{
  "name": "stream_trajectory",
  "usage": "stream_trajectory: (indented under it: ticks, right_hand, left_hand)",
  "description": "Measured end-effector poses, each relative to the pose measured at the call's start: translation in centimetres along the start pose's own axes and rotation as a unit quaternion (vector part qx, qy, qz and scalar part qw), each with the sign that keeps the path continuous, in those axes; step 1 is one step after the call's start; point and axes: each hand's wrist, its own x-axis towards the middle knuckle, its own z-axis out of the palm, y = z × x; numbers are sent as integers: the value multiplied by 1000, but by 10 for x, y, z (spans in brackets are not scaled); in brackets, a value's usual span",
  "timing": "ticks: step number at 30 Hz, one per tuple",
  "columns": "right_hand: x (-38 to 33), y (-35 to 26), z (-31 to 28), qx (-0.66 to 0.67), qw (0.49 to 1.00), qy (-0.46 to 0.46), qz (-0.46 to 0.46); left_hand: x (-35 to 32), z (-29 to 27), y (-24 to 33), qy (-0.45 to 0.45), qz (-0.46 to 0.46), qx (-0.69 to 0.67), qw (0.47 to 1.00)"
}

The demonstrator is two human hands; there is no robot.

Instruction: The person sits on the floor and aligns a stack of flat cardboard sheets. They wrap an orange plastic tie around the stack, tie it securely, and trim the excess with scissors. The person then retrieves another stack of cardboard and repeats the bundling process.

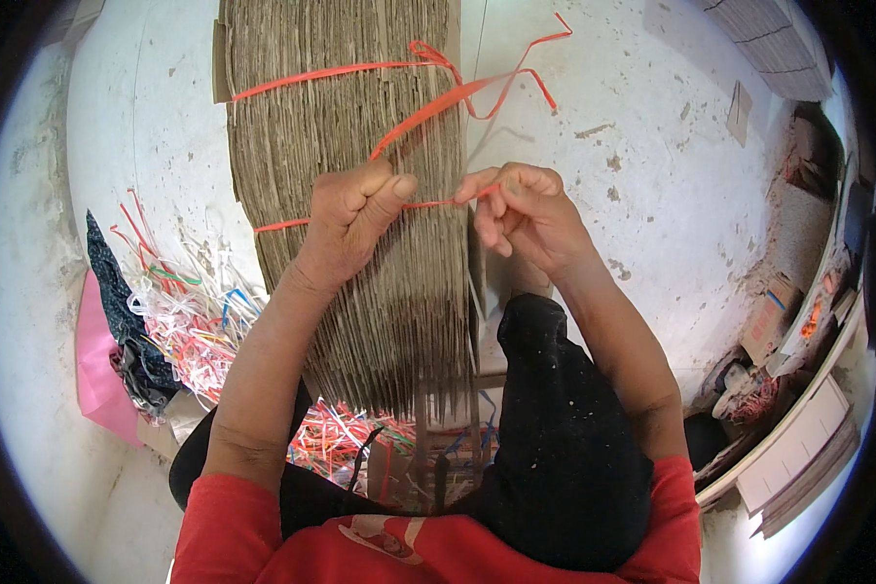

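Note:
A long stack of flat brown cardboard sheets (346,127), standing on edge side by side, runs away from me. One red plastic strap (331,72) crosses its far part and ends in a loose knot at the right. Nearer, a second red strap (282,226) goes across the stack into my left hand (352,209), which is closed in a fist; a loose length rises from it toward the far right. Over the stack's right edge, my right hand (530,209) pinches the other end between thumb and fingers. The strap stretches taut between both hands.
Heaps of red and white plastic strips (204,336) lie left and below the stack. A pink sheet (102,355) and dark cloth (117,282) are at the far left. Cardboard pieces (798,438) and a small box (769,316) line the right side. Another bundle (764,39) is at upper right.

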Motion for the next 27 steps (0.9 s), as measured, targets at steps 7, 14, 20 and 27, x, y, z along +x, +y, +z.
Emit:
stream_trajectory:
  ticks: [7, 14, 20, 27]
  right_hand:
    - [14, 0, -1, 11, 996, 12, 86]
    - [11, 1, -19, 64, 993, -34, 90]
    - [-41, 48, -45, -69, 994, 49, 68]
    - [-15, 13, -13, -444, 895, 14, -39]
  left_hand:
    - [1, -5, 5, -11, -51, -87, 995]
    - [3, -6, 7, -17, -51, -84, 995]
    - [2, -5, 4, -10, -29, -66, 997]
    - [0, -4, 0, -10, -47, -71, 996]
